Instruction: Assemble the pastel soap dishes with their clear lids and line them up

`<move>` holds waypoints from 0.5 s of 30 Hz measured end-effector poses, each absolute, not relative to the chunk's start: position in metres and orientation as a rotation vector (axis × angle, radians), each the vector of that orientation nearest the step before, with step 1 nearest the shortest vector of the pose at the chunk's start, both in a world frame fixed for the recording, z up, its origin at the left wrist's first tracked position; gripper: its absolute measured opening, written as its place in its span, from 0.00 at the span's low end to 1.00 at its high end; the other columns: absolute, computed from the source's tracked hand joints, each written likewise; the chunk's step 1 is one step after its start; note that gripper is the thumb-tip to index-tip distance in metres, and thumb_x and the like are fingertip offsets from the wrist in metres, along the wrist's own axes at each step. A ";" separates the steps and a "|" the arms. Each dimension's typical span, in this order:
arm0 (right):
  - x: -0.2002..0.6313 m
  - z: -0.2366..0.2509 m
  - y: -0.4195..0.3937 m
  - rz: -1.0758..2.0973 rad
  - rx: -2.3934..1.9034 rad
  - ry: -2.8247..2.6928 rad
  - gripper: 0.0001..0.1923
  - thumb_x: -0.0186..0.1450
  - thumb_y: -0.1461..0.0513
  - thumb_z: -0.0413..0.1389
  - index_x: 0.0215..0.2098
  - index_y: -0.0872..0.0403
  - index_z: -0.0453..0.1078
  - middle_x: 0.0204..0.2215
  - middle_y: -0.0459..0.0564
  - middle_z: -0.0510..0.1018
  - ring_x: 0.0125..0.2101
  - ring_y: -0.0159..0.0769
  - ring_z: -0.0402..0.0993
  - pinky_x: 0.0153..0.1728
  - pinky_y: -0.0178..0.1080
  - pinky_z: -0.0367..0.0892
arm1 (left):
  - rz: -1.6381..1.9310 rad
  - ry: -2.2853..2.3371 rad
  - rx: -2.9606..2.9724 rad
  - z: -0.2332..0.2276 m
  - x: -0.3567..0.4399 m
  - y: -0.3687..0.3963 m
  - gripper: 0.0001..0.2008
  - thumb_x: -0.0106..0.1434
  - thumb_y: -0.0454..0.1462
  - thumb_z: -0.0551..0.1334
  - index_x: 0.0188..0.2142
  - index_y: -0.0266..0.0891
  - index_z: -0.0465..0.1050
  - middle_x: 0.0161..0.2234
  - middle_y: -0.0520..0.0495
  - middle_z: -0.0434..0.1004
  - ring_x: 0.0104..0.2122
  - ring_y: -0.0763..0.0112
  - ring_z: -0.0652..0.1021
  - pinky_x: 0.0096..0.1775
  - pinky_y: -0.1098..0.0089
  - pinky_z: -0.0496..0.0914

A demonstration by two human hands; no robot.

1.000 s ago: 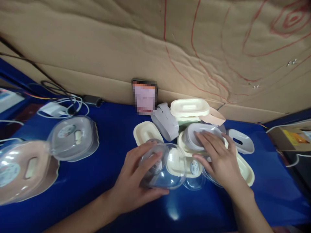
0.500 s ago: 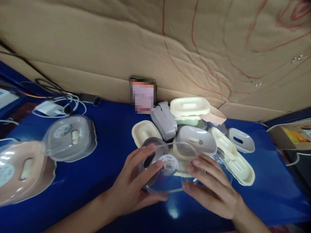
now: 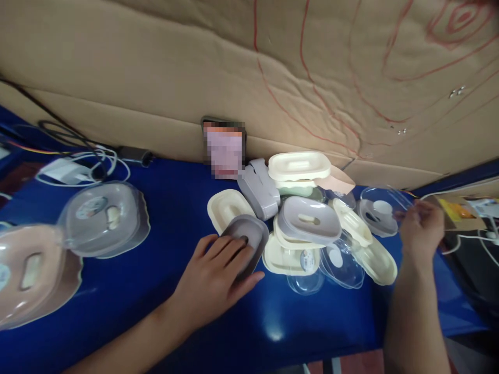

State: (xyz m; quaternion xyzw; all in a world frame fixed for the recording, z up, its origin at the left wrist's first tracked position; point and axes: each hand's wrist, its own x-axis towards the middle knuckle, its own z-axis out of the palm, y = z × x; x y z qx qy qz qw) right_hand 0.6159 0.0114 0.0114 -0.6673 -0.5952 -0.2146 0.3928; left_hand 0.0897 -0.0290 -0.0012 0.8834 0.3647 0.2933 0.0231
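Observation:
My left hand lies flat on a grey oval dish at the near edge of a heap of soap-box parts. My right hand is out at the far right, its fingers pinching the rim of a clear plastic lid that hovers over a grey tray. Between the hands the heap holds a grey lidded tray, cream trays, a cream tray on top and clear lids.
Two closed boxes under clear covers, one grey and one pink, sit at the left on the blue table. Cables and a charger lie at the back left. A cardboard wall stands behind; an open carton is at right.
The clear lid that both hands held over the grey dish has gone with my right hand to the far right. My left hand now rests bare on the grey dish.

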 end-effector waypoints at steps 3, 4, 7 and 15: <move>0.620 0.003 0.013 -0.494 -1.837 -1.456 0.15 0.65 0.51 0.59 0.29 0.53 0.72 0.17 0.43 0.70 0.14 0.30 0.64 0.21 0.40 0.56 | 0.910 1.046 2.719 0.005 0.089 -0.034 0.18 0.79 0.47 0.58 0.55 0.37 0.76 0.56 0.37 0.82 0.54 0.52 0.81 0.61 0.51 0.64; 0.622 0.002 0.014 -0.481 -1.866 -1.437 0.15 0.63 0.50 0.61 0.26 0.52 0.71 0.16 0.44 0.69 0.14 0.31 0.62 0.21 0.41 0.55 | 0.911 1.015 2.723 0.009 0.089 -0.034 0.17 0.79 0.46 0.58 0.56 0.38 0.76 0.56 0.37 0.82 0.57 0.53 0.80 0.64 0.50 0.63; 0.630 -0.005 0.020 -0.493 -1.983 -1.289 0.13 0.57 0.52 0.64 0.22 0.48 0.68 0.14 0.43 0.66 0.13 0.33 0.57 0.21 0.44 0.53 | 0.928 1.066 2.745 0.023 0.082 -0.027 0.13 0.78 0.41 0.58 0.56 0.40 0.77 0.55 0.40 0.83 0.56 0.57 0.81 0.66 0.51 0.63; 0.589 0.000 0.025 -0.748 -1.755 -1.379 0.17 0.62 0.48 0.62 0.25 0.50 0.73 0.21 0.53 0.75 0.22 0.43 0.69 0.28 0.48 0.60 | 0.421 2.336 2.298 0.027 0.002 -0.005 0.26 0.76 0.48 0.59 0.66 0.36 0.71 0.68 0.22 0.66 0.67 0.26 0.68 0.59 0.26 0.64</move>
